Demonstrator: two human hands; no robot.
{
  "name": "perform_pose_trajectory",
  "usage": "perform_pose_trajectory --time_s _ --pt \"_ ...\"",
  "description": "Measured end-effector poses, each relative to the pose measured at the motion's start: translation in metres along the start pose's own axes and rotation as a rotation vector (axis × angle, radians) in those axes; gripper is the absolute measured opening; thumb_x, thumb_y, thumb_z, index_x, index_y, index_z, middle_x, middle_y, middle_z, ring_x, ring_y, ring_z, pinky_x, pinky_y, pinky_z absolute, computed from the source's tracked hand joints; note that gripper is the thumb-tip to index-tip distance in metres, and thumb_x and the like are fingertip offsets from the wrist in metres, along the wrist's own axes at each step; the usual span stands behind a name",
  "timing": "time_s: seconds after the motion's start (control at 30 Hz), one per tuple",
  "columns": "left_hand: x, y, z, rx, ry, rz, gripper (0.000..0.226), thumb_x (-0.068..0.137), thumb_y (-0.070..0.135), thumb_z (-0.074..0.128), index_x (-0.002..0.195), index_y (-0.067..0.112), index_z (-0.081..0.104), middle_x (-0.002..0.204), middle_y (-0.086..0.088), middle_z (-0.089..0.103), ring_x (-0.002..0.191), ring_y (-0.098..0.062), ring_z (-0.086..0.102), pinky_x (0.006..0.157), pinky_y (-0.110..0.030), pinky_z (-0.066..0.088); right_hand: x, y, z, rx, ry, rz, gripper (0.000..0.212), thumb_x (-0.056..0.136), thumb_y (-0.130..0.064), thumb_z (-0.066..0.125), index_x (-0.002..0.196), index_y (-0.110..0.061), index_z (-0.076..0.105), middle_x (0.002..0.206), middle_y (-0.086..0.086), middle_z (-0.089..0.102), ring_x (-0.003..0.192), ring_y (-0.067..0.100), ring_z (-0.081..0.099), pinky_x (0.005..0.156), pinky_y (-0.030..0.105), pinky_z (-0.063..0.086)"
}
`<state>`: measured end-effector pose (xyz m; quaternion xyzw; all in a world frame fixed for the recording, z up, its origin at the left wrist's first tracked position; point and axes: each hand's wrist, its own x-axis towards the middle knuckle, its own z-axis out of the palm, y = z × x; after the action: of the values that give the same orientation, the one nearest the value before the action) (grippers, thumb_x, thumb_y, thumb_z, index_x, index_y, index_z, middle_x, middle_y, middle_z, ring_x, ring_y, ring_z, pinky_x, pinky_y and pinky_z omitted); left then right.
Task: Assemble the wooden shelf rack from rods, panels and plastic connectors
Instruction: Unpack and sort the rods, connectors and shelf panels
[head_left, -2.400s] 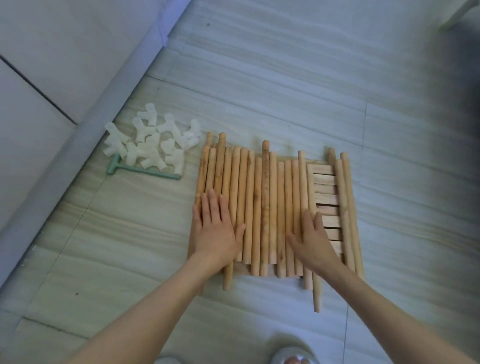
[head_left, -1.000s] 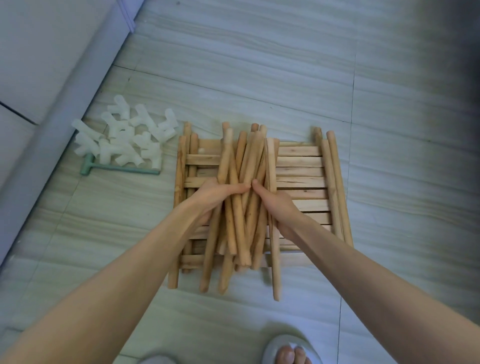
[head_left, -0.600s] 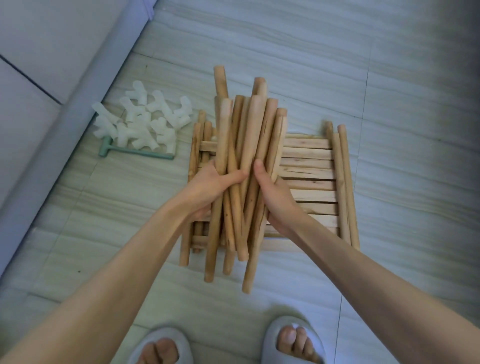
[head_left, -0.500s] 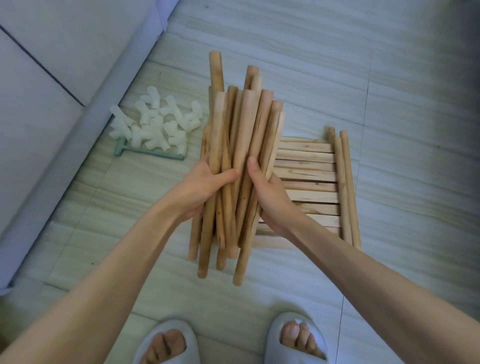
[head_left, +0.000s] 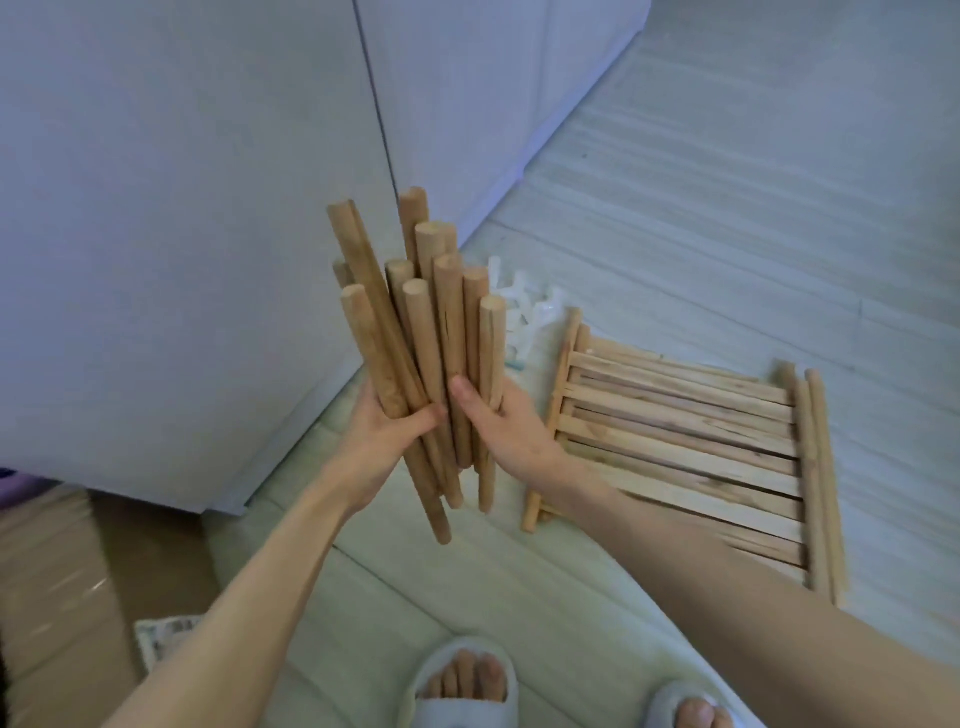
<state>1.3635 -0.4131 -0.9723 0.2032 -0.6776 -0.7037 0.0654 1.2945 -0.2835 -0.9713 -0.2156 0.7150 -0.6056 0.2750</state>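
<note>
A: How many rods (head_left: 415, 358) are in the bundle?

B: I count about ten round ends at the top, though some hide behind others. They're smooth, pale wooden dowels, held nearly upright above the floor (head_left: 701, 218), splaying a bit.

A: And the hands?

B: The left hand (head_left: 387, 421) wraps its fingers round the bundle's left side; the right hand (head_left: 498, 421) grips the right side, thumb laid across the front.

A: The panels (head_left: 680, 441)?

B: A stack of slatted wooden panels lies flat on the floor to the right; I can't tell how many. Two loose rods (head_left: 818, 478) lie along its right edge.

A: Connectors (head_left: 524, 317)?

B: A small heap of translucent white plastic pieces beyond the panels, partly hidden by the bundle, too blurred to count.

A: Anything else?

B: A pale cabinet (head_left: 182, 208) to the left, a cardboard box (head_left: 57, 582) at lower left, and two grey slippers (head_left: 462, 686) below.
</note>
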Motion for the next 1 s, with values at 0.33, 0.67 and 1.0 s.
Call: perform_pose_trajectory --time_s 0.33,0.67,1.0 --pt "-0.013 -0.044 -0.006 0.087 -0.009 0.065 0.044 0.076 0.008 0.073 0.115 0.023 0.058 0.108 0.019 0.068 0.107 0.0 0.061 0.08 -0.01 0.046 -0.002 0.058 0.018 -0.136 -0.004 -0.007 0.033 0.08 -0.041 0.056 0.109 -0.024 0.057 0.093 -0.029 0.057 0.09 -0.016 0.053 0.08 0.011 0.041" --pt "0.005 -0.041 -0.003 0.163 -0.124 0.082 0.052 0.079 0.006 0.069 0.129 0.007 0.052 0.125 -0.003 0.059 0.118 -0.006 0.055 0.093 -0.017 0.044 0.006 0.058 0.001 -0.178 -0.056 -0.006 0.018 0.091 -0.021 0.058 0.108 -0.016 0.06 0.094 -0.026 0.057 0.095 -0.003 0.054 0.08 0.006 0.038" --pt "0.003 -0.049 -0.003 0.223 -0.122 0.049 0.044 0.08 0.005 0.069 0.122 0.013 0.056 0.116 0.004 0.064 0.112 -0.002 0.057 0.094 -0.02 0.045 -0.001 0.063 -0.004 -0.17 -0.073 0.009 0.019 0.087 -0.033 0.062 0.101 -0.02 0.057 0.08 -0.038 0.059 0.083 -0.018 0.054 0.07 0.001 0.037"
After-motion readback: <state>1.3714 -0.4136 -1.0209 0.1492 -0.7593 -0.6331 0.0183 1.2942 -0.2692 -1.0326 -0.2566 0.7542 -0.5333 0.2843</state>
